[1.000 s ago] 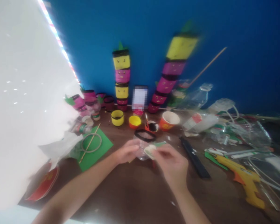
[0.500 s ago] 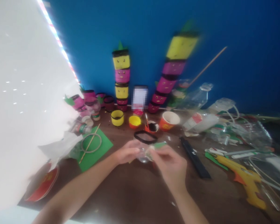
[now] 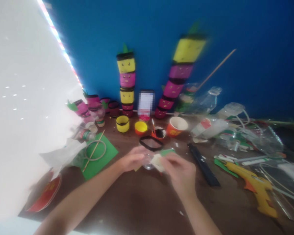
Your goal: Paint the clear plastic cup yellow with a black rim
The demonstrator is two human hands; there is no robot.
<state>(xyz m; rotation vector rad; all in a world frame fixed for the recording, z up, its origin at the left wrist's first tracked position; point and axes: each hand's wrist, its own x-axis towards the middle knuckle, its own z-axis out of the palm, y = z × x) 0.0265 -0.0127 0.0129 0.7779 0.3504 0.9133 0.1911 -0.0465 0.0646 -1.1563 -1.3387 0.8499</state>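
The place looked like a craft corner, but whether it was in a home or in a workshop could not be told. A brown table (image 3: 137, 202) stood against a blue wall (image 3: 95, 36). On it there were a yellow glue gun (image 3: 257, 187), green paper (image 3: 104, 158), clear plastic bottles (image 3: 209, 101) and small paint cups (image 3: 140, 128). Near the wall stood stacks of painted containers (image 3: 126, 80) with drawn faces.

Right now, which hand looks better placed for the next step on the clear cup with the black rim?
Probably the right hand: its fingers pinch a pale piece close beside the clear cup, while the left hand is taken up holding the cup's other side, below the black rim.
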